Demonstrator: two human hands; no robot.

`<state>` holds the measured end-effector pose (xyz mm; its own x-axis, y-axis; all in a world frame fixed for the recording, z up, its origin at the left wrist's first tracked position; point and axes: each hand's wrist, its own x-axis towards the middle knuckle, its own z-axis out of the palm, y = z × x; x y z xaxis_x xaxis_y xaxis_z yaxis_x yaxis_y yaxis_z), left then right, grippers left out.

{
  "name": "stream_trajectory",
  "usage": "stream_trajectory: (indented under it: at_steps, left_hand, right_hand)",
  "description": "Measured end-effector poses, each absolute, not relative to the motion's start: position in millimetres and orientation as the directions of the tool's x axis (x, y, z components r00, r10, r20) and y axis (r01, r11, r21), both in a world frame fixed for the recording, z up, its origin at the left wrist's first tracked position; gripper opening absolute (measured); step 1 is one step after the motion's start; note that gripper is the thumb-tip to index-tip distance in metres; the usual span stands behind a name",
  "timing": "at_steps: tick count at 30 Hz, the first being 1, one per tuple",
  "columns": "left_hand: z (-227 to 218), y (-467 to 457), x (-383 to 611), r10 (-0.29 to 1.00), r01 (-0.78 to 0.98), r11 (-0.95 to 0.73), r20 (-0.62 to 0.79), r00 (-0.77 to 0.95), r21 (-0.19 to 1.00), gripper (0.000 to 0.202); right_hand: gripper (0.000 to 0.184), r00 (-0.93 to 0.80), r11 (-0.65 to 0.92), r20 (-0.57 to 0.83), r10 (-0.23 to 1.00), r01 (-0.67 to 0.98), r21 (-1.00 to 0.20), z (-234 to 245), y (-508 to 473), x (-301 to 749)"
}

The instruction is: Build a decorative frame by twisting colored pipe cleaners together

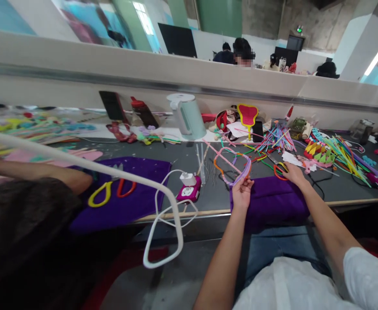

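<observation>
My left hand (pixel 242 193) is closed on the lower edge of a bent pipe-cleaner frame (pixel 219 165). The frame is orange, pink and lilac, with a rounded, wavy outline and a pink strand running across it. My right hand (pixel 295 174) is at the handles of a pair of scissors (pixel 278 171), its fingers closed around the red and yellow loops. The blades point away to the left, over green and red stems. A folded purple cloth (pixel 273 200) lies at the table edge below both hands.
A white tube frame (pixel 178 228) crosses the left foreground. A neighbour's arm (pixel 69 174) is by a second purple cloth (pixel 150 172) with large scissors (pixel 100 196). Around me are a magenta power socket (pixel 189 193), a kettle (pixel 189 116), pipe cleaners (pixel 350 155) and a heart-shaped mirror (pixel 247 115).
</observation>
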<state>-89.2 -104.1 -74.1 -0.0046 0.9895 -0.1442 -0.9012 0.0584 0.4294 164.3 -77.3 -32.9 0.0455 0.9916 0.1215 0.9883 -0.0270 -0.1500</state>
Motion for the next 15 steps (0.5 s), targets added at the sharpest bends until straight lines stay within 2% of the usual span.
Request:
stream_trajectory:
  at_steps: [4,6,8,10,13,15]
  left_hand:
    - [-76,-104,-90,0.991,-0.894,0.046,-0.13,-0.014,0.445,0.008]
    - [-77,-104,-90,0.992,-0.89,0.04,-0.126,-0.02,0.455,0.009]
    - [-77,-105,-90,0.992,-0.892,0.036,-0.122,-0.022,0.451,0.009]
    - [-75,-105,-90,0.994,-0.897,0.032,-0.112,-0.02,0.441,0.009]
    - [-73,-106,-89,0.995,-0.895,0.029,-0.095,-0.015,0.445,0.013]
    - [-71,-108,-89,0.997,-0.891,0.026,-0.074,-0.009,0.452,0.016]
  right_hand:
    - [0.057,0.083,-0.057,0.151,0.985,0.984,-0.17,-17,-80,169]
    - [0.058,0.108,-0.069,0.17,0.979,0.973,-0.22,-11,-88,179]
    - [0.055,0.111,-0.053,0.157,0.981,0.941,-0.335,-8,-100,192]
    - [0.05,0.104,-0.022,0.134,0.985,0.863,-0.505,-10,-112,201]
    - [0.048,0.103,0.072,0.19,0.976,0.671,-0.738,-16,-123,191]
    - [0.049,0.105,0.145,0.238,0.966,0.541,-0.829,-21,-119,165]
